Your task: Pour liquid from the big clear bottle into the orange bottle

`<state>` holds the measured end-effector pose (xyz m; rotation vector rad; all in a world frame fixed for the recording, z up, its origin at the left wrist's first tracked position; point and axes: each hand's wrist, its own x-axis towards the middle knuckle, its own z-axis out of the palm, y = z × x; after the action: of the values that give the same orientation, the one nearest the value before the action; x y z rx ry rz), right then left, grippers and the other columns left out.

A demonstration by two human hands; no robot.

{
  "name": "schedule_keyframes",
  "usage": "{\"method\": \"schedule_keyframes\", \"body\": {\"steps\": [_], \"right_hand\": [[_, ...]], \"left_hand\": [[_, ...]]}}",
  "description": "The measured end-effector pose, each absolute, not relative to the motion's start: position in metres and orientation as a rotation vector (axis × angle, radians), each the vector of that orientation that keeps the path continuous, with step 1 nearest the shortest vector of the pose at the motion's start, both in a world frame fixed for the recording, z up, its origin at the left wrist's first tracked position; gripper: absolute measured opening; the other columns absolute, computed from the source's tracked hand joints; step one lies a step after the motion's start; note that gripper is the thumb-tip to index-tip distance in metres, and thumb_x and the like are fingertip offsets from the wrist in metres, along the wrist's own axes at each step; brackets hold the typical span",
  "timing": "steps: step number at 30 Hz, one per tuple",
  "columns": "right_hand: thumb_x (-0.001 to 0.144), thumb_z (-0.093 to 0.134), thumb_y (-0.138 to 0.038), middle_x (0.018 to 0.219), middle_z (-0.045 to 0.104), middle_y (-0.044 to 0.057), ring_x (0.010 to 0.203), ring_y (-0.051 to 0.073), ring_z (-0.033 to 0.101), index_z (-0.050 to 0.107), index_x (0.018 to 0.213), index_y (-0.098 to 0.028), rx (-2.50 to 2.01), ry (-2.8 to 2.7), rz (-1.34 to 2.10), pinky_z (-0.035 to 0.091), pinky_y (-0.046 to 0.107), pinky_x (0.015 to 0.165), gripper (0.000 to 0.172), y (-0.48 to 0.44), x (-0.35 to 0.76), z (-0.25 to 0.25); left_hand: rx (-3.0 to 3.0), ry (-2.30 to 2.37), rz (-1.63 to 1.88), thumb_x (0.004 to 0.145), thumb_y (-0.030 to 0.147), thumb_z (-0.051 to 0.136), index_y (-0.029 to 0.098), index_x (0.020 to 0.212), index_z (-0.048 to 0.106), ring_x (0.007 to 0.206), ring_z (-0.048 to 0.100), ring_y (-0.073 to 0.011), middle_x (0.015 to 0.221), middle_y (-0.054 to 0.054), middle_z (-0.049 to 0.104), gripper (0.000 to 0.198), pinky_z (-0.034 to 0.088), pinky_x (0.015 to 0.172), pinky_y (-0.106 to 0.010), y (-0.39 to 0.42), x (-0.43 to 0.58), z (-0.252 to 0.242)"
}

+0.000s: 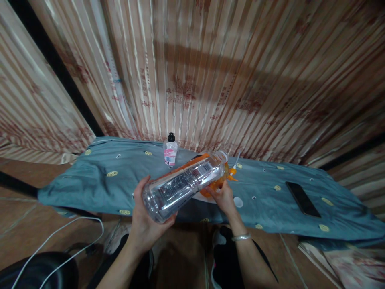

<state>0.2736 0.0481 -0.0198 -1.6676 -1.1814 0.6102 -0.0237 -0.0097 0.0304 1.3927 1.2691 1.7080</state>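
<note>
My left hand point(146, 214) is closed around the base of a large clear plastic bottle point(177, 190) with an orange label edge. The bottle tilts, its open neck pointing to the right and away from me. Close under that neck, my right hand point(224, 196) grips a translucent orange bottle point(215, 185), mostly hidden behind the fingers and the clear bottle. Whether the two mouths touch I cannot tell. An orange spray head point(232, 171) with a thin tube lies just beyond my right hand. Beside that hand rests a round white cap point(238, 202).
A blue-green patterned cloth point(264, 204) covers the narrow table. On it stands a small clear bottle point(170, 152) with a black cap and pink label. A black phone point(302, 199) lies at the right. Pleated curtains point(192, 80) hang behind; a white cable point(64, 233) loops at lower left.
</note>
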Motion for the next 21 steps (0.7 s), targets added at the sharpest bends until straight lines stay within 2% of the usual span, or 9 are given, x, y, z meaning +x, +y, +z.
{"method": "schedule_keyframes", "body": {"steps": [2,6,11,15,17,21], "right_hand": [[0.067,0.096,-0.079,0.103,0.094,0.014,0.096,0.043,0.091,0.065,0.109,-0.032,-1.669,-1.185,0.612,0.072,0.05,0.082,0.071,0.048,0.274,-0.02],[0.068,0.095,-0.082,0.102,0.093,0.014,0.097,0.042,0.091,0.064,0.108,-0.032,-1.649,-1.194,0.596,0.072,0.05,0.083,0.071,0.049,0.275,-0.021],[0.067,0.094,-0.088,0.102,0.095,0.016,0.096,0.042,0.091,0.067,0.104,-0.032,-1.66,-1.194,0.576,0.071,0.05,0.082,0.074,0.049,0.275,-0.023],[0.068,0.094,-0.089,0.107,0.095,0.019,0.101,0.044,0.092,0.069,0.107,-0.03,-1.64,-1.195,0.567,0.073,0.054,0.089,0.075,0.048,0.274,-0.021],[0.069,0.094,-0.089,0.108,0.095,0.02,0.101,0.046,0.092,0.071,0.109,-0.029,-1.631,-1.2,0.565,0.073,0.056,0.09,0.076,0.047,0.274,-0.021],[0.069,0.094,-0.087,0.104,0.094,0.017,0.099,0.045,0.092,0.07,0.108,-0.03,-1.654,-1.208,0.561,0.072,0.053,0.085,0.073,0.048,0.276,-0.023]], "left_hand": [[1.402,1.277,1.686,0.061,0.041,0.112,0.037,0.165,0.057,0.109,0.089,-0.036,0.131,-0.005,0.084,0.118,0.078,0.102,-0.055,-0.01,-0.023,0.032],[1.366,1.223,1.707,0.066,0.04,0.109,0.042,0.169,0.055,0.111,0.09,-0.0349,0.134,-0.002,0.085,0.116,0.078,0.103,-0.054,-0.013,-0.022,0.032],[1.373,1.213,1.607,0.062,0.035,0.112,0.043,0.164,0.052,0.116,0.091,-0.0361,0.135,-0.003,0.086,0.118,0.077,0.109,-0.057,-0.012,-0.024,0.04],[1.385,1.25,1.678,0.061,0.038,0.111,0.041,0.163,0.055,0.106,0.091,-0.036,0.126,-0.002,0.086,0.117,0.08,0.101,-0.057,-0.012,-0.022,0.043],[1.418,1.228,1.687,0.062,0.035,0.109,0.045,0.166,0.053,0.104,0.092,-0.0348,0.125,-0.001,0.087,0.118,0.08,0.096,-0.055,-0.012,-0.021,0.041],[1.519,1.245,1.692,0.067,0.037,0.107,0.051,0.168,0.051,0.108,0.092,-0.0353,0.13,-0.001,0.088,0.116,0.08,0.098,-0.057,-0.012,-0.022,0.038]]}}
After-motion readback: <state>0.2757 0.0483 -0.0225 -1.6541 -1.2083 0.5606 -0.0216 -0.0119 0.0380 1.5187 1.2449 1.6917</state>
